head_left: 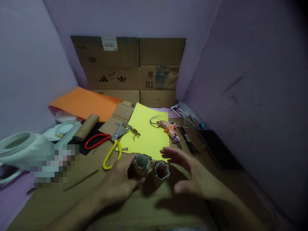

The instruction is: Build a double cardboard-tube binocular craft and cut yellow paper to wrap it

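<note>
Two short cardboard tubes with ragged corrugated rims stand side by side near the front of the cardboard-covered table. My left hand (120, 176) is closed around the left tube (141, 172), with the thumb on its near side. To the right of the other tube (156, 181), my right hand (192, 175) is open, its fingers apart and holding nothing. Just beyond my left hand lies a pair of scissors (115, 137) with one red and one yellow handle, blades spread. A yellow sheet (146, 138) lies beyond the tubes.
A floral-patterned glue gun (169, 127) and a black marker (188, 140) lie right of centre, near a dark flat slab (220, 149). At left are a white pot (31, 147), a rolled brown piece (87, 127) and an orange sheet (89, 102). A cardboard panel (115, 75) stands behind.
</note>
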{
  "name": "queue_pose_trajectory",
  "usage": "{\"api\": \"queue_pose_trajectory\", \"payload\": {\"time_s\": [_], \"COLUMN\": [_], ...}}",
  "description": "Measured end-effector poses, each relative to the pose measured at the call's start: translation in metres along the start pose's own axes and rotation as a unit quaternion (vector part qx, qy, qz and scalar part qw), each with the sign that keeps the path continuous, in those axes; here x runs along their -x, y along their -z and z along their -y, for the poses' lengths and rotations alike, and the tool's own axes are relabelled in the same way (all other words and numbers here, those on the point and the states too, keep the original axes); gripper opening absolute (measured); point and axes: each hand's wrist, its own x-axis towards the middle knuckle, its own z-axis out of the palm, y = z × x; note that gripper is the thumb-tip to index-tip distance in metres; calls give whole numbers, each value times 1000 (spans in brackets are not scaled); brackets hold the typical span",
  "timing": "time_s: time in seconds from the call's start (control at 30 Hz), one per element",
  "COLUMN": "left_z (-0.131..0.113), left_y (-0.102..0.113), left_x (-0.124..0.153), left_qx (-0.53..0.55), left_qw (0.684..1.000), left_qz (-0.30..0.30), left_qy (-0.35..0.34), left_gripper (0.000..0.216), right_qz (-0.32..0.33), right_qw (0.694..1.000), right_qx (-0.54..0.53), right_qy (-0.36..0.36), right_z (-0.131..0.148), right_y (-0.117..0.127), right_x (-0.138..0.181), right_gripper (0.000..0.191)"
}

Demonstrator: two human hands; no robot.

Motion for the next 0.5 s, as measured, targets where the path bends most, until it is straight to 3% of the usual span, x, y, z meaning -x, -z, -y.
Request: {"api": "queue_pose_trajectory", "payload": {"time_s": [0.07, 0.23, 0.5], "left_z": [0, 8, 23], "left_y": [-5, -11, -8], "left_x": [5, 2, -17], "left_qx": [14, 14, -32], "left_qw": [1000, 999, 997], "left_qz": [17, -10, -63], "left_qy": [-20, -52, -38], "left_gripper": [29, 20, 25], "right_qz": [-23, -38, -19], "right_qw": [999, 998, 985], "right_qx": [38, 50, 151], "right_qy": [-26, 16, 85], "right_z": [-1, -7, -13], "right_y": [-18, -50, -36], "right_x": [11, -2, -29], "right_gripper": [77, 30, 35]}}
